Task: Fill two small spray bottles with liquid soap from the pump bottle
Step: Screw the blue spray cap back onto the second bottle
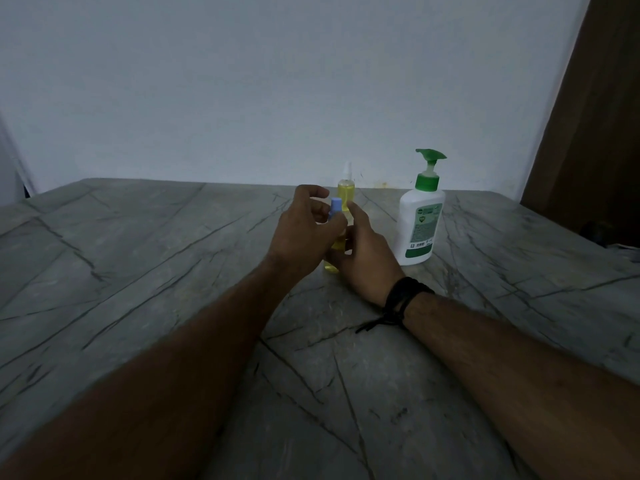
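Note:
A small spray bottle (331,265) with yellow liquid and a blue cap (336,206) stands on the grey stone table between both hands. My left hand (303,233) curls around its upper part below the cap. My right hand (367,258) wraps its lower body from the right. A second small spray bottle (346,190), filled with yellow liquid and topped by a clear cap, stands behind them. The white pump bottle (417,225) with a green pump head stands to the right, untouched.
The grey veined stone table (173,271) reaches to a white wall at the back. A brown wooden panel (595,133) stands at the right edge. A black band sits on my right wrist (403,299).

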`<state>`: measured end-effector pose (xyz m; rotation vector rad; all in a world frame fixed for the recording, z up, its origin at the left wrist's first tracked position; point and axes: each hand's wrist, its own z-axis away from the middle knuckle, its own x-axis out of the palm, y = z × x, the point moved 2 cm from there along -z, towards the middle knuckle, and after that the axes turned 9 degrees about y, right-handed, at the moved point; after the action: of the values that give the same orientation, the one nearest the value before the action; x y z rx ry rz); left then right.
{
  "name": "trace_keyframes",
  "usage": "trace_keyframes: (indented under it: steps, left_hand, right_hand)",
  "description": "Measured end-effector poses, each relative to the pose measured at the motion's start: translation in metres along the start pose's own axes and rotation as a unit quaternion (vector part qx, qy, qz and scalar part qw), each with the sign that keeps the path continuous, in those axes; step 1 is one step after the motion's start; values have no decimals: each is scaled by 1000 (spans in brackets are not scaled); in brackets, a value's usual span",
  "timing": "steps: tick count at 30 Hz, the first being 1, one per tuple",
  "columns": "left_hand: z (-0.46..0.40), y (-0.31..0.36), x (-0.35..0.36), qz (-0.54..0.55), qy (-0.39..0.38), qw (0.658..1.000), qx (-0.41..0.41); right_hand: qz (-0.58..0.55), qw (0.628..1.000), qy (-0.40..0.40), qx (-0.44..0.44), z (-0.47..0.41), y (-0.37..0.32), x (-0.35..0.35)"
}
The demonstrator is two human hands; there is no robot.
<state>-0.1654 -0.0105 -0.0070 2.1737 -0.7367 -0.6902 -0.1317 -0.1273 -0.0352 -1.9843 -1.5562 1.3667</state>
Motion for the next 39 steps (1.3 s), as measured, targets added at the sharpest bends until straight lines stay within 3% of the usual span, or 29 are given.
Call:
trace_keyframes:
  steps: [39]
  left_hand:
    - [1,-3,4,-49,-1,998,37]
  right_hand:
    - [-5,1000,1,-2,0,0,1]
